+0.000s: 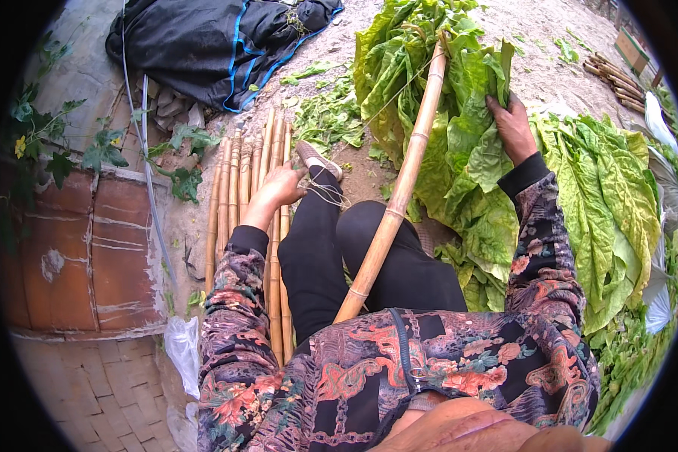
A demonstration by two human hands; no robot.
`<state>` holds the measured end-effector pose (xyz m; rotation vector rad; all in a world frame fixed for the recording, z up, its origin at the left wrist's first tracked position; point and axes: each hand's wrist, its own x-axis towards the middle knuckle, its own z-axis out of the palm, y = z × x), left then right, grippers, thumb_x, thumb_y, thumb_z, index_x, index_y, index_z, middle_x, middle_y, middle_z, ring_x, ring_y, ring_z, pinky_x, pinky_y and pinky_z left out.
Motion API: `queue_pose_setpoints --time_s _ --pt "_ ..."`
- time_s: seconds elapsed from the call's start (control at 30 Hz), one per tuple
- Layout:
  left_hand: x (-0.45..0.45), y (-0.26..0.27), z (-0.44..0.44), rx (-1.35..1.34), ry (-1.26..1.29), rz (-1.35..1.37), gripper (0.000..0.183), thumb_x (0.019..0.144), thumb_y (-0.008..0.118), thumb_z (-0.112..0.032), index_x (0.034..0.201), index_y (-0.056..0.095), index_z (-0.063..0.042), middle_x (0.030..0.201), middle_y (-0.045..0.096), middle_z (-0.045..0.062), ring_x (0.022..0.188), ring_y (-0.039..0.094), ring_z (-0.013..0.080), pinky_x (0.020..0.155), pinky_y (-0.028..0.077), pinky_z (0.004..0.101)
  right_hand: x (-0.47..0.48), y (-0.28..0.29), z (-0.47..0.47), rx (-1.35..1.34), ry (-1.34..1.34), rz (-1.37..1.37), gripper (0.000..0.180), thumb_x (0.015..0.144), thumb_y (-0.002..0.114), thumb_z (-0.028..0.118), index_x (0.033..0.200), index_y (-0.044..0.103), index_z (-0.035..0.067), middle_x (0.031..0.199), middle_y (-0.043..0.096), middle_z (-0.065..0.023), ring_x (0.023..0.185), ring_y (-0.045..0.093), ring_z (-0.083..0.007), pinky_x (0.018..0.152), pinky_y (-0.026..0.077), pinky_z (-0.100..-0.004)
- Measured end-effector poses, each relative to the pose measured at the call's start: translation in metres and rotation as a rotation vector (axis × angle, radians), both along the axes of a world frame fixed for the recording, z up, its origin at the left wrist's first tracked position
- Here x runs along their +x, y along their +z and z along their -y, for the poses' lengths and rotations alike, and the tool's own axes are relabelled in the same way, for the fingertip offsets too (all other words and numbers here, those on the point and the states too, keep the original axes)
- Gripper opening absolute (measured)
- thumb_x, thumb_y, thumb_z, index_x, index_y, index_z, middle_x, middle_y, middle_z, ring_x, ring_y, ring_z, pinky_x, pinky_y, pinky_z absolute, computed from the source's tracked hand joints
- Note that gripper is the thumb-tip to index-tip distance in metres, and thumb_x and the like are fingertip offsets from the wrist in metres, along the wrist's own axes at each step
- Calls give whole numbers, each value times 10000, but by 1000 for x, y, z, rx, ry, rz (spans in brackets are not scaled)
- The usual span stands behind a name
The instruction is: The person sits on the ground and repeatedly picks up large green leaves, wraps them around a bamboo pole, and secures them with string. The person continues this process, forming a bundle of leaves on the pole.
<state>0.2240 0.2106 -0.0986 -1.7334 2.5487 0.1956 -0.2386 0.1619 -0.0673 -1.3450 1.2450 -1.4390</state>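
A bamboo pole [398,206] slants across my lap, its far end among large yellow-green leaves [452,152] that hang on both sides of it. My right hand [511,127] grips several leaves by their thick stalks, right of the pole. Thin string [327,192] loops around the fingers of my left hand [282,185], which is held above my shin. From there a strand runs up to the pole's far end. Left of my legs lies a row of bamboo poles [226,198], partly under my left forearm.
A pile of large leaves [604,209] lies at my right. Black sheeting with blue edging [186,51] covers something at the upper left. Loose leaves [330,118] litter the ground ahead. A rusty metal panel [118,248], vines [101,150] and a plastic bag [183,350] are at the left; more poles [616,82] lie far right.
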Motion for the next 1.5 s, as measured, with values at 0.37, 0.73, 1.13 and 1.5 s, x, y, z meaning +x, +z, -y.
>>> queue_pose_setpoints --time_s 0.37,0.73,1.13,1.5 --pt "-237 26 157 324 -59 -1058 545 899 523 -120 1394 319 -16 1397 393 186 1268 411 278 1053 351 350 20 -23 -62 640 247 62 462 845 638 106 1225 445 -70 1021 615 -87 829 597 -133 744 498 -256" --pt "-196 50 47 37 -15 -1293 176 897 567 -127 935 662 16 767 631 8 716 517 62 647 422 226 38 -39 30 476 411 -171 522 847 622 166 1253 411 -85 1137 555 -132 986 539 -160 846 450 -290" --pt "-163 28 165 386 183 -645 266 845 657 -233 1057 689 -76 847 687 99 713 597 165 689 487 320 69 -40 41 46 531 -339 277 826 670 127 1015 513 -2 905 537 -75 836 464 -159 785 438 -318" --pt "-252 146 143 -289 -75 -605 180 807 614 -173 911 692 -49 823 661 182 785 649 320 722 504 387 71 -100 152 -4 -14 800 183 828 558 196 861 554 17 730 577 -91 680 568 -227 635 451 -373"
